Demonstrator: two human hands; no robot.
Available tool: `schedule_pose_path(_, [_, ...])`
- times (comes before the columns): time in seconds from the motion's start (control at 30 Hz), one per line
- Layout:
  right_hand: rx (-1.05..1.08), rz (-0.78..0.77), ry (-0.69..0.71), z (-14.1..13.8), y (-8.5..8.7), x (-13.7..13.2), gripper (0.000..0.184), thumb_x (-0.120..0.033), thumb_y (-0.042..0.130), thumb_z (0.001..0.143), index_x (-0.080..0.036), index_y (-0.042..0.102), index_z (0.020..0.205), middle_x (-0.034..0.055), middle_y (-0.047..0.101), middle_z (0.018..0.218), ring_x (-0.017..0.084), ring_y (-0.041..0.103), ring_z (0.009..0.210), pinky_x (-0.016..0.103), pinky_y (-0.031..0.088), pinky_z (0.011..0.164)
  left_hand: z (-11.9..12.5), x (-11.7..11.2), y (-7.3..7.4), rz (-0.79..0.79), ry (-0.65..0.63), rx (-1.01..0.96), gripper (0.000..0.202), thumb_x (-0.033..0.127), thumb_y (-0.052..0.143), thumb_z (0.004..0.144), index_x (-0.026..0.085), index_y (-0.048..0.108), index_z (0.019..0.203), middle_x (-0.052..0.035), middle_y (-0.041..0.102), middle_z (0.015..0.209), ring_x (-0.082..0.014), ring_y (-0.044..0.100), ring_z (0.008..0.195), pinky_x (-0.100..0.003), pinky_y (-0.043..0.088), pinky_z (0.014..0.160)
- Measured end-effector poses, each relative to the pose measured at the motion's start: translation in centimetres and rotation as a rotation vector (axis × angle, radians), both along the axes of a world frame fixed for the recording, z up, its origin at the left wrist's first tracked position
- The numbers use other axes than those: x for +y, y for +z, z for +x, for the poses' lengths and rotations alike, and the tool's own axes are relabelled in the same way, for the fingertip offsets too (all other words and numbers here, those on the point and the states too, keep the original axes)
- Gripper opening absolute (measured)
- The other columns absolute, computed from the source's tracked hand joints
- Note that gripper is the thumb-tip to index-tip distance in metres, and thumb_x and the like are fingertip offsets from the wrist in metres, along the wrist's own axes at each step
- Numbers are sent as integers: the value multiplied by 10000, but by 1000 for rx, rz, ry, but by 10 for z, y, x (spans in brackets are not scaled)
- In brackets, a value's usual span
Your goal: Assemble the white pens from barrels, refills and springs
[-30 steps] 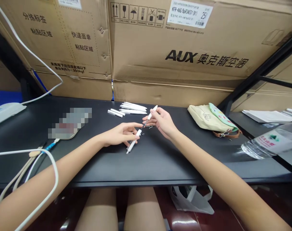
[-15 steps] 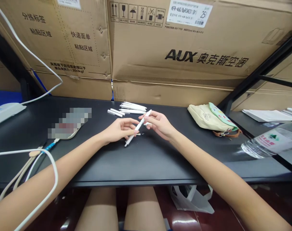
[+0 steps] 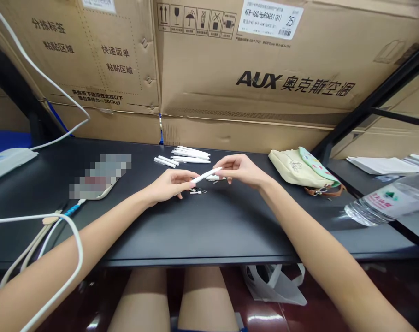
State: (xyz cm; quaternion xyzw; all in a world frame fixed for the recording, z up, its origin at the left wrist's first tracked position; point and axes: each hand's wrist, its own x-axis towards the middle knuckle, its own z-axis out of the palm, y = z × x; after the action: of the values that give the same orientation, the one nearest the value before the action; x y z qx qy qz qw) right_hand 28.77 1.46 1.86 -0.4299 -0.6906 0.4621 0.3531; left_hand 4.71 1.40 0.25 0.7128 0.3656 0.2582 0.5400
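A white pen (image 3: 206, 175) is held above the black table between both hands. My left hand (image 3: 171, 185) pinches its left end, and my right hand (image 3: 241, 170) grips the right end at the tip. Beneath the pen and fingers lie small pen parts (image 3: 196, 191), some white and some dark, too small to name. More white pieces (image 3: 213, 177) lie behind the pen, partly covered by my right hand. Farther back is a pile of white pens (image 3: 191, 154), with shorter white tubes (image 3: 166, 161) at its left.
To the left lie a blurred-out phone (image 3: 102, 180) on a cable and a white power strip (image 3: 10, 161). On the right are a cream pouch (image 3: 290, 168) and a tipped water bottle (image 3: 385, 203). Large cardboard boxes (image 3: 202, 83) stand behind the table (image 3: 195, 235).
The pen has swung from a steep slant to nearly level. My right hand has moved right, toward the pen's tip end, and my left hand now pinches its other end.
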Motion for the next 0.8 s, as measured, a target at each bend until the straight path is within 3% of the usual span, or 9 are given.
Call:
schedule_pose_path(0.13, [-47, 8, -24, 0, -2, 1, 343, -456, 688, 717, -116, 660, 685, 61, 661, 618, 104, 570, 515, 187, 424, 413, 0, 1, -1, 20, -14, 8, 476, 440, 650, 733, 173, 645, 1127, -78, 662, 966, -195, 579, 876, -208, 474, 538])
schedule_pose_path(0.33, [-57, 30, 18, 0, 0, -1, 345, -415, 757, 648, -131, 677, 827, 56, 686, 703, 126, 610, 597, 187, 440, 448, 1, 0, -1, -17, -2, -9, 464, 426, 659, 735, 169, 641, 1121, -78, 656, 976, -201, 596, 909, -241, 526, 612])
schedule_pose_path(0.47, [-98, 44, -22, -1, -1, -1, 392, -501, 662, 728, -115, 650, 664, 57, 651, 586, 104, 566, 497, 193, 418, 423, 2, -1, -1, -32, 1, -4, 468, 439, 658, 735, 163, 645, 1113, -69, 652, 928, -169, 600, 814, -264, 538, 626])
schedule_pose_path(0.63, [-72, 84, -24, -3, -1, -2, 357, -432, 744, 663, -132, 677, 845, 46, 683, 677, 115, 600, 565, 192, 447, 472, 2, -1, -1, -24, 1, -12, 467, 444, 660, 734, 162, 645, 1105, -67, 649, 923, -153, 594, 777, -255, 535, 614])
schedule_pose_path(0.8, [-123, 93, -14, -3, -2, -2, 372, -470, 652, 751, -118, 635, 633, 30, 613, 516, 94, 545, 463, 202, 421, 459, 3, -1, -1, -31, -4, -6, 457, 437, 659, 734, 162, 648, 1098, -61, 642, 908, -151, 589, 786, -251, 535, 618])
